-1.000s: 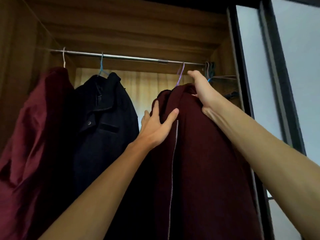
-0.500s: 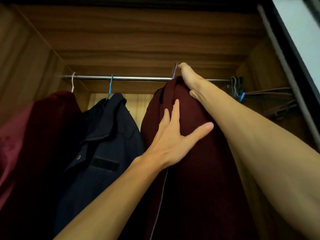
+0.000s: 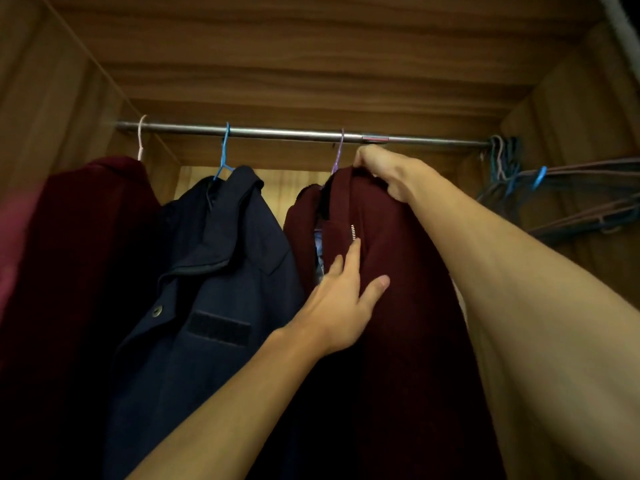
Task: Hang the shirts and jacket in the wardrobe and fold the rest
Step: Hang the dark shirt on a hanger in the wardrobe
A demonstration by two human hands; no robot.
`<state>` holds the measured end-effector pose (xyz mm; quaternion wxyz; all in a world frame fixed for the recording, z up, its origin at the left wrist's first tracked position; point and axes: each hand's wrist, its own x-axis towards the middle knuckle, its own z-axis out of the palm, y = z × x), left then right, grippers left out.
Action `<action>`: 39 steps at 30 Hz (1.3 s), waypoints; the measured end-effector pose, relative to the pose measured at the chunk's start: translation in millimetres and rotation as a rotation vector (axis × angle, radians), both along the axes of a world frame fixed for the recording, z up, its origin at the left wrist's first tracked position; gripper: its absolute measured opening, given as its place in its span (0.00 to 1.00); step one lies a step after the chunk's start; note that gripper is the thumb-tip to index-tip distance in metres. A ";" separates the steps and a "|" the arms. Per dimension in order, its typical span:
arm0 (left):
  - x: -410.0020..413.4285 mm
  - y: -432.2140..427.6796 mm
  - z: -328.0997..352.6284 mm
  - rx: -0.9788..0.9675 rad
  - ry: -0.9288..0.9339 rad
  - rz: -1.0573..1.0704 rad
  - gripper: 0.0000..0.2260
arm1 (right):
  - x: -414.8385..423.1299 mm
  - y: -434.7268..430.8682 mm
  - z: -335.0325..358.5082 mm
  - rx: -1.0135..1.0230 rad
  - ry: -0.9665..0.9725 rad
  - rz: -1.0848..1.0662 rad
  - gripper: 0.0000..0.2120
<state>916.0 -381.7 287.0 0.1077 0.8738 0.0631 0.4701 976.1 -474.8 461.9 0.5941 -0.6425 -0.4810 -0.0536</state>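
A maroon zip jacket (image 3: 408, 306) hangs on a purple hanger (image 3: 337, 155) whose hook sits over the metal rail (image 3: 277, 134). My right hand (image 3: 388, 174) grips the jacket's collar just below the rail. My left hand (image 3: 341, 299) lies flat on the jacket's front by the zip, fingers spread. Left of it a navy shirt (image 3: 214, 289) hangs on a blue hanger (image 3: 224, 150). A dark red shirt (image 3: 79, 254) hangs at the far left on a white hanger (image 3: 140, 136).
The wardrobe's wooden walls (image 3: 52, 91) and ceiling close in on all sides. A bunch of spare hangers (image 3: 509, 161) hangs at the rail's right end, their arms sticking out to the right. A bare stretch of rail lies between the jacket and those hangers.
The jacket's hanger hook has come onto the rail. My left hand slid lower along the zip. The view tilted up and moved nearer to the rail.
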 end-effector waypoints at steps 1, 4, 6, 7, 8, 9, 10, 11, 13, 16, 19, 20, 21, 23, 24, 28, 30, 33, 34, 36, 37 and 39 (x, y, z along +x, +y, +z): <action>1.4 -0.2 -3.3 -0.017 0.002 -0.004 0.33 | 1.1 -0.8 -4.0 0.026 0.001 -0.025 0.11; -0.8 -1.9 -14.4 -0.056 -0.007 -0.025 0.33 | -0.3 0.4 -18.6 0.089 -0.062 -0.164 0.10; -7.5 -4.3 -21.4 -0.069 -0.005 -0.028 0.32 | -4.4 -3.8 -30.1 0.090 -0.178 -0.299 0.14; -11.9 -6.3 -25.2 -0.072 -0.012 -0.020 0.31 | -7.9 -7.2 -36.9 0.092 -0.230 -0.351 0.15; -17.0 -8.9 -28.6 -0.076 -0.025 -0.011 0.31 | -12.4 -11.7 -44.4 0.094 -0.267 -0.383 0.16; -23.1 -12.1 -32.1 -0.082 -0.038 -0.003 0.31 | -16.5 -15.4 -51.4 0.094 -0.291 -0.406 0.16; -29.5 -16.3 -35.1 -0.089 -0.047 -0.001 0.31 | -20.2 -19.6 -58.3 0.092 -0.310 -0.431 0.17; -36.2 -21.1 -38.8 -0.094 -0.049 0.001 0.31 | -23.7 -24.5 -65.3 0.082 -0.332 -0.459 0.18; -49.2 -30.4 -48.0 -0.094 -0.038 0.003 0.31 | -32.7 -35.9 -81.8 0.059 -0.365 -0.512 0.20; -68.3 -42.1 -62.0 -0.118 -0.023 -0.030 0.29 | -45.8 -53.1 -105.0 0.104 -0.369 -0.524 0.24; -86.6 -55.2 -78.9 -0.134 -0.022 -0.072 0.27 | -62.7 -69.0 -127.5 0.140 -0.369 -0.554 0.25; -92.8 -60.5 -84.9 -0.138 -0.024 -0.086 0.27 | -69.1 -74.3 -135.5 0.123 -0.373 -0.581 0.25; -99.0 -65.5 -91.3 -0.135 -0.025 -0.099 0.27 | -75.2 -79.8 -143.6 0.102 -0.382 -0.605 0.26; -110.0 -76.6 -103.6 -0.108 -0.019 -0.094 0.28 | -85.4 -91.8 -162.5 0.062 -0.402 -0.639 0.25; -114.8 -82.7 -109.9 -0.076 -0.012 -0.065 0.28 | -89.3 -98.5 -173.1 0.040 -0.416 -0.656 0.24; -130.3 -111.6 -133.0 0.050 0.038 0.062 0.31 | -104.0 -137.2 -219.4 -0.100 -0.451 -0.720 0.19; -137.4 -127.9 -141.8 0.054 0.060 0.060 0.29 | -116.7 -161.9 -243.4 -0.160 -0.407 -0.730 0.17; -146.5 -155.1 -158.0 0.080 0.082 0.009 0.20 | -140.2 -200.0 -286.5 -0.218 -0.276 -0.728 0.17; -149.7 -164.2 -165.1 0.074 0.092 -0.023 0.19 | -149.8 -212.6 -301.2 -0.242 -0.249 -0.726 0.17; -157.2 -183.0 -184.5 0.044 0.129 -0.097 0.16 | -168.0 -238.8 -327.5 -0.317 -0.222 -0.737 0.19; -161.4 -192.5 -195.6 0.032 0.158 -0.137 0.15 | -176.3 -252.4 -339.4 -0.359 -0.212 -0.754 0.19; -171.0 -212.4 -218.0 0.018 0.225 -0.198 0.13 | -191.4 -280.9 -360.9 -0.431 -0.192 -0.805 0.19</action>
